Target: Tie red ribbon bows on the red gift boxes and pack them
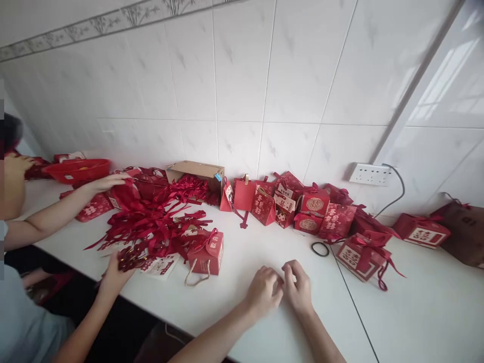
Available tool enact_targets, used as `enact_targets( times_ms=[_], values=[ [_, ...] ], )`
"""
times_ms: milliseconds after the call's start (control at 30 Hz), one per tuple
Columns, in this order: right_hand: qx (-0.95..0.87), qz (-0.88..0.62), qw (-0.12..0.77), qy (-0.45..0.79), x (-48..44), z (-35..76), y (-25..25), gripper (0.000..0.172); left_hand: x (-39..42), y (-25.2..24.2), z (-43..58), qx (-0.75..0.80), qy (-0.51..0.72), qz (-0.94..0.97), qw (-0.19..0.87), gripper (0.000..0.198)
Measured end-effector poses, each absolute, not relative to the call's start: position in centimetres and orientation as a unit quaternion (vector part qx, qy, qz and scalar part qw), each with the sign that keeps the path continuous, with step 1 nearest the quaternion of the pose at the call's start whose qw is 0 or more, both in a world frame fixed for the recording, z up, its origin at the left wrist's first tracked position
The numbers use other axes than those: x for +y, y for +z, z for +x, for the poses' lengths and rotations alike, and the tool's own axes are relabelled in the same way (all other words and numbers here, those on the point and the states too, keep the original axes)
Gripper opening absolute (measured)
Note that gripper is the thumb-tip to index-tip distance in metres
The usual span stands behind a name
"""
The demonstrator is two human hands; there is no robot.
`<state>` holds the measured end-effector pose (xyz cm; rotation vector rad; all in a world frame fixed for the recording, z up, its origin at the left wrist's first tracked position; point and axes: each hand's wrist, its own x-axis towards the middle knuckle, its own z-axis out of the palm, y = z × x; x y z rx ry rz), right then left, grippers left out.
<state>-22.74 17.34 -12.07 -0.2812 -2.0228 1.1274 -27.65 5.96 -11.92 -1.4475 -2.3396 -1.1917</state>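
Both of the wearer's hands were seen together low-centre on the white table [242,302]: left hand [263,291] and right hand [298,288] were held knuckle to knuckle, fingertips pinched in toward each other. Fingers were curled closed, but whatever was pinched btwn them was too small/hidden to be made out, so the grip's content could not be told. Nearest thing to the left hand: a red gift box w/ rope handle [206,255], stood upright just left of it, apart from the fingers. A black hair tie [320,249] was lain flat on the table just above the right hand, not touched.

Further left, a pile of red ribbons [155,224] was spread across the table, w/ a co-worker's hand [113,272] rested at its near edge and a second co-worker's hand [108,182] laid on it at the far side. A brown carton [196,174] was set vs. the wall behind the pile. A row of red boxes [313,209] was lined along the tiled wall, and a ribbon-tied box [359,254] was placed right of the hair tie. A wall socket [369,174] w/ cable was mounted above
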Motion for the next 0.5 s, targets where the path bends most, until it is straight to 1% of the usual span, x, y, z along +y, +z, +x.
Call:
enact_targets(
  times_ms=[100,200,267,333,400,433,467,500],
  values=[
    [-0.791,-0.159,0.337,0.485,17.4,-22.8,-11.8,0.035,2.3,-11.7,-25.8,-0.774,-0.375,-0.504,0.08,0.014],
    [-0.785,-0.159,0.316,0.508,17.2,-22.6,-11.6,0.038,-1.1,-12.1,-24.0,-0.795,-0.377,-0.47,0.075,0.017],
    [-0.779,-0.153,0.306,0.524,16.9,-22.3,-11.5,0.04,-2.8,-12.3,-23.1,-0.817,-0.403,-0.407,0.067,0.015],
    [-0.766,-0.148,0.304,0.546,16.7,-21.8,-11.1,0.043,-3.9,-12.2,-22.7,-0.824,-0.461,-0.326,0.041,0.015],
    [-0.742,-0.146,0.323,0.569,16.6,-21.0,-10.2,0.043,-4.3,-11.2,-22.8,-0.804,-0.543,-0.242,0.021,0.024],
    [-0.723,-0.15,0.347,0.578,16.5,-20.6,-9.6,0.044,-4.2,-10.3,-23.0,-0.784,-0.585,-0.207,0.034,0.032],
    [-0.698,-0.16,0.383,0.584,16.3,-20.2,-8.9,0.048,-3.8,-9.3,-23.1,-0.756,-0.626,-0.179,0.066,0.04],
    [-0.668,-0.174,0.425,0.586,16.0,-19.7,-8.2,0.057,-3.0,-8.2,-23.3,-0.723,-0.66,-0.165,0.116,0.046]
  ],
)
